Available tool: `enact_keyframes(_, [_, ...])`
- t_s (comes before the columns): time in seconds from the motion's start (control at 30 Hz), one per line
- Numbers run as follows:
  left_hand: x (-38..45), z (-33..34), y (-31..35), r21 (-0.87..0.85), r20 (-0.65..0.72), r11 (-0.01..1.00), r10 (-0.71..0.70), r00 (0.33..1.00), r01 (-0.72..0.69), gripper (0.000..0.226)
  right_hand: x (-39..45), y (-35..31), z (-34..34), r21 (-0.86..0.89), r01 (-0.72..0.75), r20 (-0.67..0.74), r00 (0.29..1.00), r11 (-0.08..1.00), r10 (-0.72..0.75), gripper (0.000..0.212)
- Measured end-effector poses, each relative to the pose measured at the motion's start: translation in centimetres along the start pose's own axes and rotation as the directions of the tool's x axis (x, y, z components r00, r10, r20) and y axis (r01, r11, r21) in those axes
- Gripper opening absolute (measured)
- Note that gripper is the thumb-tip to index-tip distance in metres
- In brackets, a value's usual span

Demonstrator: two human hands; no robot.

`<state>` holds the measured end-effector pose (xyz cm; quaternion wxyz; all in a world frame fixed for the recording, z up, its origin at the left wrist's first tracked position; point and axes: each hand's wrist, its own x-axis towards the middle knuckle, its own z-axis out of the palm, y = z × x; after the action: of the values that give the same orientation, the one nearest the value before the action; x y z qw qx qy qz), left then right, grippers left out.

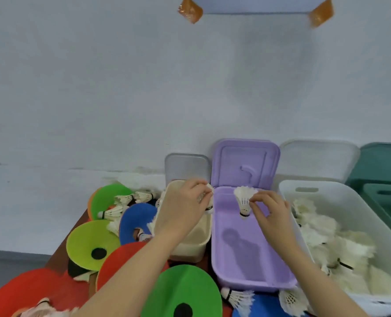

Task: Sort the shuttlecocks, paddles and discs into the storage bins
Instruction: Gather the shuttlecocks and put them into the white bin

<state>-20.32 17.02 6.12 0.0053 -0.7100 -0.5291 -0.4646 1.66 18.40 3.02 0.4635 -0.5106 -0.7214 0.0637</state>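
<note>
The right hand (271, 216) pinches a white shuttlecock (243, 201) above the purple bin (247, 259). The left hand (183, 209), just left of this bin, grips another shuttlecock (209, 203) over the cream bin (190, 245).

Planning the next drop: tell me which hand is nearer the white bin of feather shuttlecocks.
Right. The right hand hovers over the purple bin, beside the white bin; the left hand is over the cream bin, farther away.
</note>
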Motion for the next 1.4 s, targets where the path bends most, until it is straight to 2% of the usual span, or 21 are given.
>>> enact_keyframes(0.07, [0.8,2.8,3.0,-0.037,0.018,0.997,0.066,0.998,-0.065,0.003,-0.1,2.4,-2.8,-0.032,-0.022,-0.030,0.999,0.999,0.021,0.005])
enact_keyframes(0.13, [1.4,6.0,5.6,-0.135,0.063,0.990,0.048,0.997,-0.039,0.013,-0.3,4.8,-5.5,-0.088,-0.045,-0.065,0.997,0.995,0.039,0.005])
enact_keyframes(0.2, [2.0,9.4,7.8,-0.162,0.084,0.986,0.052,0.995,-0.037,0.025,-0.5,7.2,-7.9,-0.142,-0.087,-0.083,0.994,0.986,0.075,0.014])
enact_keyframes(0.4, [3.9,17.8,13.2,-0.062,0.031,0.983,0.175,0.984,-0.173,0.017,0.1,14.1,-13.1,-0.180,-0.160,-0.142,0.981,0.970,0.135,0.012])
enact_keyframes(0.57, [5.6,22.7,15.1,-0.021,0.164,0.991,0.137,0.977,-0.135,0.020,1.9,18.6,-14.4,-0.224,-0.273,-0.156,0.958,0.936,0.242,0.006])
enact_keyframes(0.73, [7.3,25.4,14.5,0.028,0.251,0.996,0.078,0.965,-0.088,0.007,3.9,22.1,-13.7,-0.367,-0.289,-0.061,0.956,0.885,0.287,0.005])
enact_keyframes(0.8, [7.4,25.7,13.9,0.079,0.307,0.994,0.048,0.951,-0.076,0.003,4.4,22.9,-13.2,-0.412,-0.310,-0.007,0.942,0.857,0.337,0.015])
enact_keyframes(0.9, [6.9,25.5,13.3,0.212,0.431,0.976,-0.043,0.901,-0.055,0.028,4.2,23.0,-12.6,-0.368,-0.310,0.054,0.934,0.876,0.353,0.025])
enact_keyframes(0.97, [6.3,24.7,12.9,0.263,0.456,0.963,-0.066,0.887,-0.064,0.032,3.8,22.4,-12.4,-0.337,-0.282,0.101,0.938,0.898,0.333,0.026])
enact_keyframes(1.27, [4.7,16.6,11.4,0.332,0.392,0.927,0.030,0.919,-0.172,0.035,3.1,16.3,-10.4,-0.240,-0.079,0.178,0.976,0.968,0.123,0.020])
enact_keyframes(1.4, [3.6,12.3,8.8,0.360,0.365,0.923,-0.008,0.931,-0.133,0.037,3.7,12.3,-7.8,-0.169,0.027,0.219,0.976,0.985,0.011,0.020])
